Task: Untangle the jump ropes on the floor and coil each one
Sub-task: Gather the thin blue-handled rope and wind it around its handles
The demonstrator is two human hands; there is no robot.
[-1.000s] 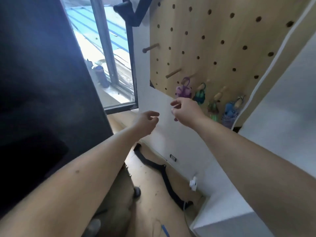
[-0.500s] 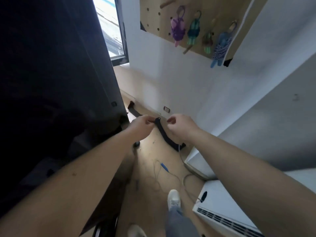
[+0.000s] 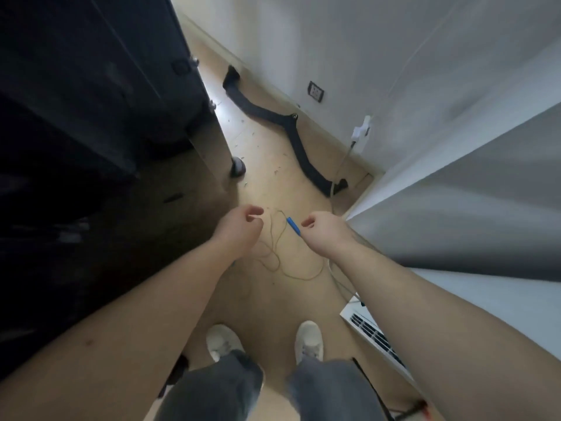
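A thin yellowish jump rope (image 3: 280,262) lies in loose overlapping loops on the wooden floor, with a blue handle (image 3: 293,225) at its far end. My left hand (image 3: 239,227) hovers above the loops on the left, fingers loosely curled and holding nothing. My right hand (image 3: 323,230) hangs just right of the blue handle, also loosely curled and empty. Both hands are above the rope, apart from it.
A black padded strap (image 3: 291,138) snakes along the baseboard ahead. A dark cabinet (image 3: 91,117) stands at the left, a white cabinet (image 3: 455,223) at the right. A white appliance (image 3: 373,332) with a grille sits by my right shoe (image 3: 308,335). A white cable (image 3: 340,281) runs beside it.
The view has dropped from the pegboard wall to the floor. Both hands have come down from in front of the wall to just above the rope.
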